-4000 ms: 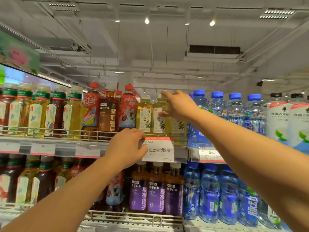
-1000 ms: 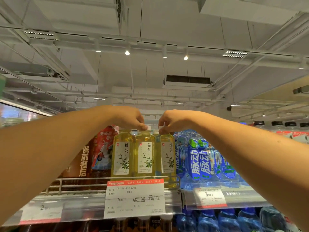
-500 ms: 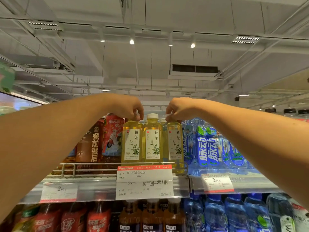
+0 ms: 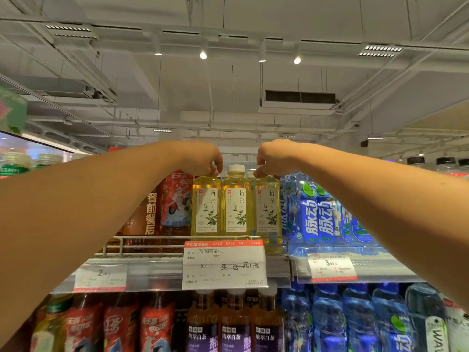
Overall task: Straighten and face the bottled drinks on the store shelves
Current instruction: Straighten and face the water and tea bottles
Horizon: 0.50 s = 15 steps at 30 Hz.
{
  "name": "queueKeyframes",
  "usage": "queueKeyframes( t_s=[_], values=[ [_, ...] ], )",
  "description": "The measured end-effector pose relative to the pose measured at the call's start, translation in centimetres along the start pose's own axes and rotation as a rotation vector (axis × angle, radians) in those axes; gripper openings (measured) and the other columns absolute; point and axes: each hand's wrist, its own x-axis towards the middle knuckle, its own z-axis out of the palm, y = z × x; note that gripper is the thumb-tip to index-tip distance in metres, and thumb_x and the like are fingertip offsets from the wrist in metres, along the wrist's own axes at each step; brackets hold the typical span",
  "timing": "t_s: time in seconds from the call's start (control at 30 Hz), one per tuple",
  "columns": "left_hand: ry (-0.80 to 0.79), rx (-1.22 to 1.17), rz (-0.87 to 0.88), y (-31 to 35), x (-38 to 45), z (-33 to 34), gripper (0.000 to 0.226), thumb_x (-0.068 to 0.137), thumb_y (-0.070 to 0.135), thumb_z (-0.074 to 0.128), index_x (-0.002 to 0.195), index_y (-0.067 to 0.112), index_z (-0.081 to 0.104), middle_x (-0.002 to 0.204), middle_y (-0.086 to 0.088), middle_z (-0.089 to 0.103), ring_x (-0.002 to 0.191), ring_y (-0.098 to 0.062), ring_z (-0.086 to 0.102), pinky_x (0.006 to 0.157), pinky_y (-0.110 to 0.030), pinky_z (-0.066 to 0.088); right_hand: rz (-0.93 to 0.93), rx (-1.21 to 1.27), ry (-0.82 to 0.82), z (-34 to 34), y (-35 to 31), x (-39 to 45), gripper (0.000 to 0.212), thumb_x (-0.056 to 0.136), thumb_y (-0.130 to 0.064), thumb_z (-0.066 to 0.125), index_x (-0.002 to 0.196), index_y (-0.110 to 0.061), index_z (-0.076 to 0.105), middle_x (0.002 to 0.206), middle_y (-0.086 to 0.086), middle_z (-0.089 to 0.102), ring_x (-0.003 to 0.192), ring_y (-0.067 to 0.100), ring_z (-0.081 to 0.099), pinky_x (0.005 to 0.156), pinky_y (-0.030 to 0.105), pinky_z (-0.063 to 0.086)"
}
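The left hand (image 4: 200, 158) reaches up with its fingers curled down over the top of the left tea bottle (image 4: 206, 207), so the cap is hidden inside the grip; the right hand (image 4: 272, 156) does the same on the right tea bottle (image 4: 268, 209), pinching it at the cap with the fingertips. Between them stands the middle tea bottle (image 4: 236, 203), not touched, its white cap free — probably it is already in the correct position and serves as the reference. All three yellow bottles stand upright at the front of the upper shelf (image 4: 157, 269), close beside each other, and their white labels look toward the aisle. I think the person holds them by the caps because this shelf is high and the cap is the easiest part to turn and pull from below. The wire rail (image 4: 152, 240) in front keeps the bottles from sliding off, and the sale tag (image 4: 224, 262) hangs just under this row. To the right stand the blue bottles (image 4: 319, 219), to the left the red bottle (image 4: 176, 199) — these neighbours seem a little less even, so they may be next.
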Motion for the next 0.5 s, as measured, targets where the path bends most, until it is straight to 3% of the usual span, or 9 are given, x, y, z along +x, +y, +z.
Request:
queueKeyframes(
  t_s=[0.2, 0.33, 0.5],
  values=[
    [0.029, 0.029, -0.025, 0.2, -0.1, 0.6, 0.034, 0.104, 0.015, 0.051, 0.137, 0.017, 0.059, 0.136, -0.005, 0.062, 0.121, -0.023, 0.058, 0.097, -0.032, 0.046, 0.041, -0.051, 0.041, 0.3, -0.2, -0.3, 0.039, 0.099, -0.046, 0.061, 0.107, -0.009, 0.069, 0.091, 0.007, 0.071, 0.080, 0.023, 0.066, 0.061, 0.029, 0.045],
    [0.123, 0.047, -0.027, 0.6, -1.0, 0.9, 0.038, 0.103, 0.021, 0.052, 0.140, 0.017, 0.056, 0.136, -0.007, 0.062, 0.121, -0.025, 0.058, 0.094, -0.033, 0.045, 0.041, -0.067, 0.093, 0.9, -0.3, -1.3, 0.042, 0.099, -0.052, 0.057, 0.107, -0.012, 0.065, 0.092, 0.007, 0.067, 0.080, 0.024, 0.063, 0.069, 0.035, 0.053],
    [0.273, 0.089, 0.026, 1.9, -3.4, 1.5, 0.039, 0.099, 0.039, 0.053, 0.135, 0.024, 0.057, 0.129, -0.002, 0.064, 0.114, -0.023, 0.059, 0.094, -0.041, 0.051, -0.046, -0.146, 0.272, 1.4, -1.1, -4.3, 0.047, 0.094, -0.051, 0.060, 0.125, -0.015, 0.061, 0.117, 0.011, 0.066, 0.104, 0.034, 0.062, 0.084, 0.046, 0.056]
  ],
)
